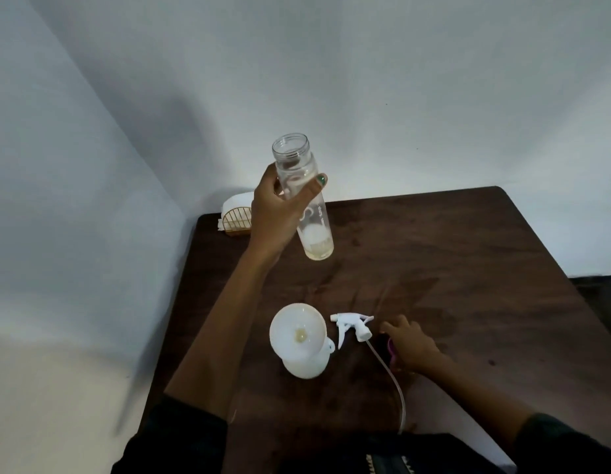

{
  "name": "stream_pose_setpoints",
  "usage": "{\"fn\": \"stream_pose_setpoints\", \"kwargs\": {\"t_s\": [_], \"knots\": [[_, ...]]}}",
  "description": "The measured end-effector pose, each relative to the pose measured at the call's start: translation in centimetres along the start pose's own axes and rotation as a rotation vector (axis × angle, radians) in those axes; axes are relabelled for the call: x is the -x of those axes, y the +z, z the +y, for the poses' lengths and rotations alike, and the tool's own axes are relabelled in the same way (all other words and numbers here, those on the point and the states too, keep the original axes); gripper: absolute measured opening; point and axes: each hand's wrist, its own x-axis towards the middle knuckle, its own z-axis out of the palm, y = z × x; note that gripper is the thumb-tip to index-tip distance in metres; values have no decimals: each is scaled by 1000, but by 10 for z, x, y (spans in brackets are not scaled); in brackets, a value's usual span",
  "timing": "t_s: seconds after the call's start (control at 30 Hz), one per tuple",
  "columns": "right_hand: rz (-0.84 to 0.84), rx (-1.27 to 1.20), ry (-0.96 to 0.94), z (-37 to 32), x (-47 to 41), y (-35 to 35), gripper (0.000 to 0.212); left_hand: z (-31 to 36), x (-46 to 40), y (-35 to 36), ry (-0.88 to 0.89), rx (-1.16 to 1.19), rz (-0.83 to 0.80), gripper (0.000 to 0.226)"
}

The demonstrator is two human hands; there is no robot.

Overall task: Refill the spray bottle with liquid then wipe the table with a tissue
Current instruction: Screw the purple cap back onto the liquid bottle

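The right hand [411,343] covers most of a pink thing [391,352] on the table [468,268]; only a sliver of it peeks out at the fingers, too little to name, and whether the fingers grip it or just rest there is unclear. The spray head's tube [396,388] runs down and slips out of sight behind dark cloth at the bottom edge. The left hand [280,213] hides part of the tissue holder [237,222] at the far corner. Print on the clear bottle [305,200] is too small to read. The table's near edge is cut off by the frame.
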Motion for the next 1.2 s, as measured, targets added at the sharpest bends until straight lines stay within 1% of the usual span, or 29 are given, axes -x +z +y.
{"fn": "stream_pose_setpoints", "kwargs": {"t_s": [0.07, 0.13, 0.27, 0.33, 0.4, 0.5, 0.57, 0.63, 0.67, 0.73, 0.83, 0.93, 1.03, 1.1, 1.2], "knots": [[58, 10, -17, -1, 0, 2, 47, -2, 0, 0, -4, -6, 5, 39], [89, 7, -14, 0, -3, -1, 38, -2, 0, 0, -9, -12, 8, 40], [176, -123, 32, -2, -12, -33, 36, -1, 3, -1, -14, -19, 1, 41], [252, -243, -9, -9, -17, -66, 32, 0, 3, -1, -10, -26, 1, 41], [344, -470, -98, -20, -16, -107, 24, 0, 2, -1, -16, -22, -2, 41], [437, -975, -285, -52, 1, -174, 22, -1, -1, -2, -19, -21, -3, 44], [548, -1290, -437, -76, 17, -215, 25, 0, -3, -1, -27, -28, 12, 46], [634, -1470, -610, -97, 36, -252, 33, 4, -4, -2, -23, -28, 28, 45], [650, -1494, -690, -106, 43, -267, 36, 7, -6, -1, -19, -40, 32, 46], [679, -1442, -800, -122, 52, -289, 39, 11, -9, -1, -21, -75, 26, 48], [754, -1193, -885, -142, 54, -307, 38, 13, -14, -3, -12, -72, 13, 44], [789, -900, -872, -151, 46, -313, 37, 14, -20, -6, -5, -77, 7, 41], [696, -744, -858, -157, 39, -321, 35, 19, -23, -14, 13, -87, 15, 39], [622, -668, -869, -156, 39, -334, 33, 24, -27, -16, 24, -108, 27, 43], [469, -506, -873, -154, 42, -355, 35, 30, -33, -17, 48, -138, 18, 47]]}}
